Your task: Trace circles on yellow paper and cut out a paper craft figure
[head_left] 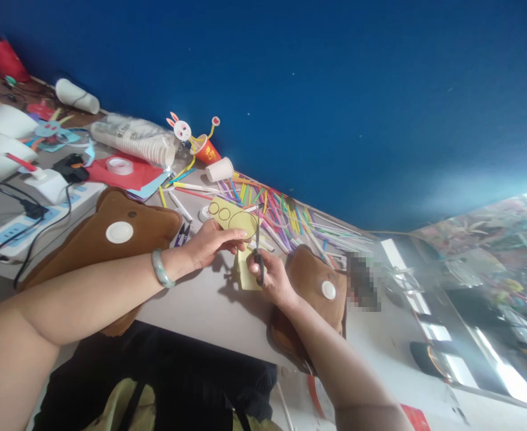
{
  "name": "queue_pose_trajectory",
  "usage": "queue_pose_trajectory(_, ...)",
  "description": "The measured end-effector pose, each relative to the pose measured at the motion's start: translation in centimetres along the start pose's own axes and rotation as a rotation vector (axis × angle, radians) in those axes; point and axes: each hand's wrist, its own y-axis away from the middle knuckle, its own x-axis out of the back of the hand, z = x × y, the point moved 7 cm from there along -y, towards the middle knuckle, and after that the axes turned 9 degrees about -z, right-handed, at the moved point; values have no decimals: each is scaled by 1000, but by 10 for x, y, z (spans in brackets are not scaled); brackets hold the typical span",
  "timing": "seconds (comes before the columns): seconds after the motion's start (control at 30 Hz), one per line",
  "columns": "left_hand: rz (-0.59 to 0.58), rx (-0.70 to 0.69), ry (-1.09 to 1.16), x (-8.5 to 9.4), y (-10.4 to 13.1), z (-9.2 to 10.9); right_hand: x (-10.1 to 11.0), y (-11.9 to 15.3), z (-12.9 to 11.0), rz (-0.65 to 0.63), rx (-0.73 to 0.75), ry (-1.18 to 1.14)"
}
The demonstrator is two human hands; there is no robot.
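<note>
Got the left grip (212, 242) pinched on yellow paper (232, 216) with circles (224, 214) on it, held over the desk (200, 323), and the right grip (276, 280) wrapped round scissors (258, 256) at the paper's 4 o'clock, pointing to 12, with loads of coloured sticks (272, 209) scattered around 2 o'clock

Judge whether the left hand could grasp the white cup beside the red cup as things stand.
Probably not yet: the left hand is holding the yellow paper. If freed, it could likely get there, since the white cup seems close and nothing appears to cover it.
</note>
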Motion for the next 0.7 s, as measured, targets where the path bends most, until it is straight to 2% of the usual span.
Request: queue_pose_trajectory(0.7,5,-27,-64,-1,0,8,0,1,0,2,2,1)
